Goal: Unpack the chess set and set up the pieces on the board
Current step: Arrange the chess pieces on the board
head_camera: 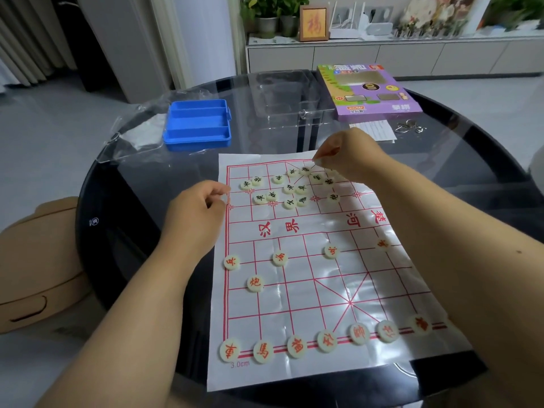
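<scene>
A white paper board (297,287) with red grid lines lies on the dark round table (123,231). Red-lettered round pieces (295,346) stand in a row along its near edge, and a few more sit on the near half. Black-lettered pieces (290,188) lie in a loose cluster on the far half. My left hand (197,207) hovers at the board's far left edge with its fingertips pinched on a pale piece. My right hand (348,156) is over the far edge, fingers pinched together just above a black-lettered piece (305,171); whether it holds something is hidden.
A blue empty compartment tray (197,125) sits far left on a clear plastic bag (138,134). A clear plastic insert (285,92), a purple game box (371,89), a paper slip (376,131) and metal rings (409,126) lie at the far side. A tan stool (35,260) stands left.
</scene>
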Demonstrator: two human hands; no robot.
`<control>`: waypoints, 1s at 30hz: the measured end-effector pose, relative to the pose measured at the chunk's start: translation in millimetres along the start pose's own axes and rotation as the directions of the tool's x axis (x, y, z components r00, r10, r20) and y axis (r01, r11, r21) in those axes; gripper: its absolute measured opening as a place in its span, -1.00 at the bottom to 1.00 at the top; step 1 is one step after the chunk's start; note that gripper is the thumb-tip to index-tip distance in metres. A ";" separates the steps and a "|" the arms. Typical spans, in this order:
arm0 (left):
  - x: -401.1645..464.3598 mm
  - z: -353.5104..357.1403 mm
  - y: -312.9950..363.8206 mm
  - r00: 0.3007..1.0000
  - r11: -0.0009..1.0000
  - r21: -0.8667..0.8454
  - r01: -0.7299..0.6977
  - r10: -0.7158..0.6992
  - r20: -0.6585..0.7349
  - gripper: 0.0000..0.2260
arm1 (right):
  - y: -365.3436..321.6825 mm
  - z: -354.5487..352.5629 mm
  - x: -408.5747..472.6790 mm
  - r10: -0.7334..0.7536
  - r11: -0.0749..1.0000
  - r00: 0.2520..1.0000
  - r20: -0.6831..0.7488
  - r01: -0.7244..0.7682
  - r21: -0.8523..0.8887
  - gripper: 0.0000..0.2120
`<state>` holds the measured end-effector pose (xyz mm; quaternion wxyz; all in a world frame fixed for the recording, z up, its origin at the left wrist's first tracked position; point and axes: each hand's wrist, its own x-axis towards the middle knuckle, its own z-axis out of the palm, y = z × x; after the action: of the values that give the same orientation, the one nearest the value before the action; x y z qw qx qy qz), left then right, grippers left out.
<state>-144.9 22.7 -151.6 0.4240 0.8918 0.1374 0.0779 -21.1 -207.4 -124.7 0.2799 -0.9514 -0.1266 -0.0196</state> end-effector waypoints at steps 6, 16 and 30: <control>-1.1 -0.6 -0.2 1.000 1.000 0.002 -0.009 0.009 0.009 -0.88 | -0.8 0.0 -5.4 0.033 0.997 0.999 -0.008 -0.032 0.074 -0.87; -0.4 0.4 0.6 1.000 1.000 0.010 -0.009 0.009 0.018 -0.85 | -2.1 -9.6 -7.9 0.110 0.979 0.994 -0.014 -0.106 0.172 -0.84; -1.4 0.2 2.7 1.000 1.000 -0.018 -0.010 0.010 0.013 -0.86 | 10.9 -17.7 -17.6 0.218 0.946 0.976 -0.005 -0.210 0.245 -0.78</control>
<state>-145.7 20.4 -149.6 0.4326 0.8891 0.1294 0.0755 -34.8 -229.8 -117.5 0.3969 -0.9176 -0.0194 0.0111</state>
